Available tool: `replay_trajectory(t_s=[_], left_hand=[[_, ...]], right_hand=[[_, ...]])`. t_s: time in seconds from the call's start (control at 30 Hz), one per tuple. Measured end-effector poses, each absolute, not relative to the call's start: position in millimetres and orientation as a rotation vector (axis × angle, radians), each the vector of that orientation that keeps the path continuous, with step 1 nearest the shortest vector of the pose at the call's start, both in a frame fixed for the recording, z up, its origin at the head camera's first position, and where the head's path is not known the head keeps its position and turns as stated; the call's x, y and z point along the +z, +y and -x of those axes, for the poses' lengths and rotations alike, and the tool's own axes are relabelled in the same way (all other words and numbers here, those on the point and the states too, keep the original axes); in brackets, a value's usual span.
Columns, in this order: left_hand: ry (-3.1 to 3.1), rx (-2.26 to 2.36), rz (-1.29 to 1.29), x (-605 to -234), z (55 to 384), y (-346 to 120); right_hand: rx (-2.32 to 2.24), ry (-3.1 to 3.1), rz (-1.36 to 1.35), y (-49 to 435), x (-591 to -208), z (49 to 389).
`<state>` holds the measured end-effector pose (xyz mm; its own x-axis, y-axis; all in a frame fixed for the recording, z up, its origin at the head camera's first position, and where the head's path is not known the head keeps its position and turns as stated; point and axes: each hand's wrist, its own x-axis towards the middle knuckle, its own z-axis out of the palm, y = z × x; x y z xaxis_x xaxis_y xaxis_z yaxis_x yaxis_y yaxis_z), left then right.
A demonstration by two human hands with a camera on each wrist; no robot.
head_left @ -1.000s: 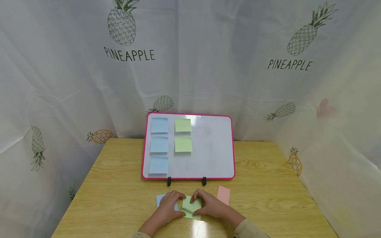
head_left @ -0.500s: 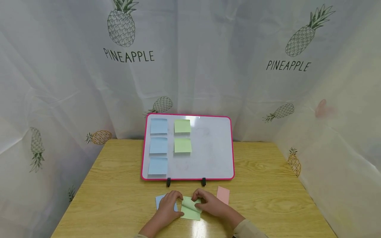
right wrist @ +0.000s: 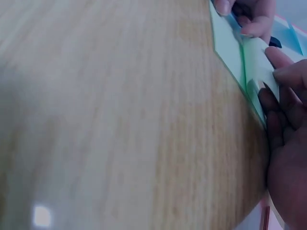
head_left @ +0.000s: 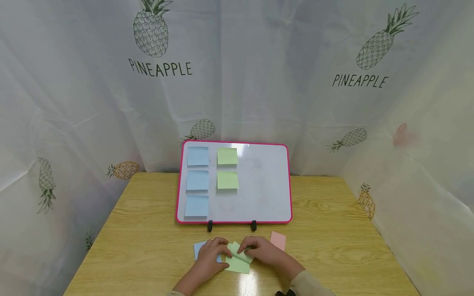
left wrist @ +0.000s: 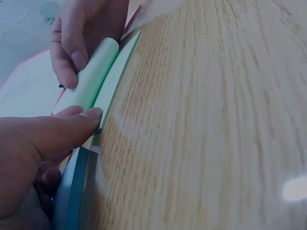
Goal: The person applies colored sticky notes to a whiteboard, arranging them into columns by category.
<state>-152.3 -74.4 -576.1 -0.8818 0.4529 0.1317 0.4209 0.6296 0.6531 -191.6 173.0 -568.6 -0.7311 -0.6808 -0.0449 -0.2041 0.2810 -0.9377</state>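
Wood table [head_left: 322,234]: left hand [head_left: 212,255] grips green pad [head_left: 237,267] at left edge, right hand [head_left: 262,250] pinches curled sheet [left wrist: 98,72]. Likely light, floppy, creases easily; hold by free edge.

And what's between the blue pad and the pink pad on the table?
The green pad, with the left hand and the right hand touching it; the head view shows this.

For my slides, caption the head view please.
Left hand holds a green pad, right hand pinching its curled top sheet.
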Motion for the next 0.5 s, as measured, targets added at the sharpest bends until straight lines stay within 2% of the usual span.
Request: replay_trajectory(t_s=[0.23,0.5], left_hand=[[2.826,1.023,-0.76,-577.6,153.4,-73.7],[2.849,1.0,-0.775,-579.4,153.3,-72.4]], right_hand=[[-1.476,2.059,0.831,180.7,-566.2,201.0],[-1.5,2.084,0.751,184.2,-564.8,204.4]])
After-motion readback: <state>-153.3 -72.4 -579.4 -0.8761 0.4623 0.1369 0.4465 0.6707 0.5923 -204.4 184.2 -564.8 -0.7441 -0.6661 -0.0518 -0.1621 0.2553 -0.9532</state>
